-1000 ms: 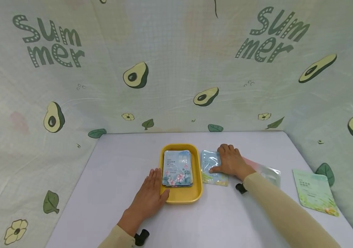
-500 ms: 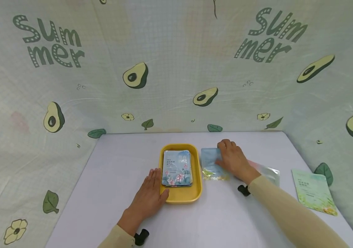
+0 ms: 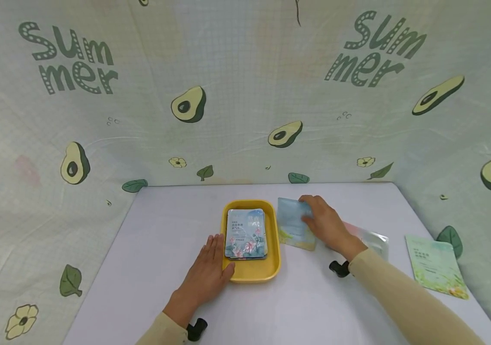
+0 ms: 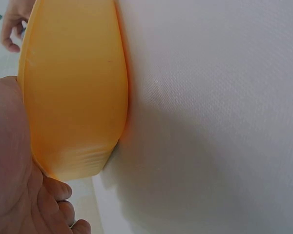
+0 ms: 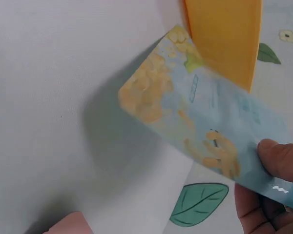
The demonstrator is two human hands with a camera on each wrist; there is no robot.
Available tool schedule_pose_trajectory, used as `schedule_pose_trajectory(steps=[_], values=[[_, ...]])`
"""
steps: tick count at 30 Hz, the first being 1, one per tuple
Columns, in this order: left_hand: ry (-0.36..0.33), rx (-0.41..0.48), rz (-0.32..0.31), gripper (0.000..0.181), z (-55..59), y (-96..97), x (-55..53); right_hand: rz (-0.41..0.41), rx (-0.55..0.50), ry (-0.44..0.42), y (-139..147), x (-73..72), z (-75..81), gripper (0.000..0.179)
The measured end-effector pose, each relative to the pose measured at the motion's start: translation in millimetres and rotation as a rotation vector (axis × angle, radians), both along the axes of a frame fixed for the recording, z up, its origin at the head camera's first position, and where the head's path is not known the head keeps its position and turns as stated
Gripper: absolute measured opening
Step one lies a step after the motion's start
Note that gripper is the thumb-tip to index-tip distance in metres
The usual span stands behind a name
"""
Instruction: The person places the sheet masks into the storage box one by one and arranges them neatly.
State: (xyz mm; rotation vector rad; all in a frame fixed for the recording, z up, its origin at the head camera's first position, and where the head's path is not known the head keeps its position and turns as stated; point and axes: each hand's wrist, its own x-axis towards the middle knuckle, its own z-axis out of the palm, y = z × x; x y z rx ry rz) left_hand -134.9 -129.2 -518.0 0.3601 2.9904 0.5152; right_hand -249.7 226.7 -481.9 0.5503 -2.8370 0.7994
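My right hand (image 3: 326, 224) pinches a light blue face mask packet (image 3: 290, 219) by its far right edge, thumb on top. In the right wrist view the packet (image 5: 205, 112) is tilted, its yellow-flowered end casting a shadow on the white table. It lies just right of a yellow tray (image 3: 251, 274). Straight fingers of my left hand (image 3: 204, 268) rest along the tray's left rim, with the thumb at its lower left corner. Inside the tray sits a stack of blue packets with pink flowers (image 3: 245, 234).
A pink and silver packet (image 3: 374, 240) lies on the table (image 3: 297, 306) partly behind my right wrist. Farther right, a green packet (image 3: 436, 266) lies near the table's right edge. A cloth printed with avocados (image 3: 188, 104) hangs behind.
My right hand has lifted the edge of the light blue packet off the table, and the packet has shifted slightly away from me. My left hand and the tray stay put.
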Motion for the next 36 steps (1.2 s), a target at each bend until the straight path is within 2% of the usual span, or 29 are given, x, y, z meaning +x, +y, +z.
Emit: schedule_pose_trajectory(steps=[8,12,15,19,23,30,36], values=[[-0.007,0.006,-0.002,0.083,-0.6,-0.7,-0.3,-0.171,-0.239,-0.047,-2,-2.3,-5.3,0.034],[-0.006,0.012,-0.003,0.082,-0.3,-0.9,-0.8,-0.25,-0.292,-0.067,-4,-5.5,-8.8,0.03],[-0.008,0.013,-0.004,0.082,0.8,-0.8,-0.7,-0.294,-0.31,-0.125,-4,-8.4,-10.4,0.029],[-0.011,0.014,-0.004,0.082,1.9,-0.7,-0.5,-0.292,-0.343,-0.273,-2,-11.4,-11.2,0.042],[-0.014,0.012,-0.002,0.082,1.8,-0.9,-0.6,-0.26,-0.368,-0.35,1,-12.9,-12.9,0.051],[-0.02,0.015,0.0,0.083,0.6,-1.2,-0.9,-0.285,-0.445,-0.406,9,-12.9,-16.7,0.048],[-0.023,0.02,0.002,0.083,1.5,-1.3,-0.7,-0.276,-0.442,-0.381,11,-10.1,-7.8,0.048]])
